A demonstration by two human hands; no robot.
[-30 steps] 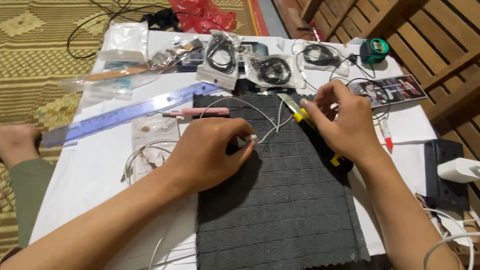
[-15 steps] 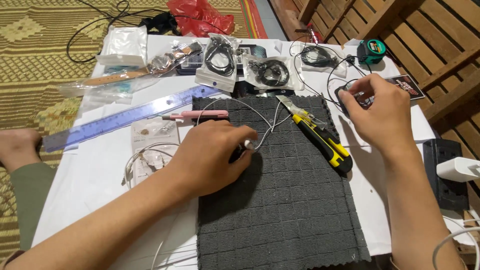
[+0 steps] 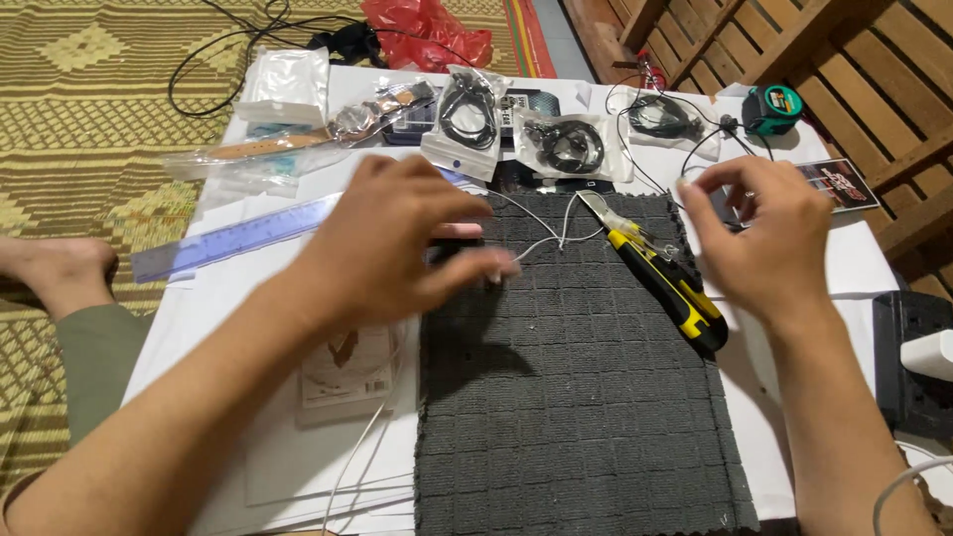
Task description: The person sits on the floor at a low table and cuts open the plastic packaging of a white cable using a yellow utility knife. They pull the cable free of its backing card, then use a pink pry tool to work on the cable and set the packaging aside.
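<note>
Two bare hands work over a dark grey mat (image 3: 586,397) that lies on a white table (image 3: 248,437). The left hand (image 3: 382,248) hovers above the mat's upper left corner, its fingers drawn together around the end of a thin white cable (image 3: 541,223); motion blur at the fingertips makes the exact pinch hard to read, but it seems to grip the cable end. From there the cable loops across the mat's top edge. The right hand (image 3: 764,238) is raised near the mat's upper right corner, fingers curled loosely and apart, holding nothing that can be made out. Just left of it a yellow and black knife (image 3: 670,283) lies slanted on the mat, blade end toward the top edge.

Beyond the mat, along the table's far edge, sit several clear bags (image 3: 467,124) with coiled black cables inside. A green tape measure (image 3: 772,107) stands at the far right corner, and a blue ruler (image 3: 233,238) lies slanted along the left side, partly hidden by the left hand. A small card (image 3: 347,367) with a white wire rests beside the mat's left edge, under the forearm. A black power strip (image 3: 908,367) sits off the table's right edge, and a red plastic bag (image 3: 427,35) lies on the woven floor mat (image 3: 89,119) beyond the table.
</note>
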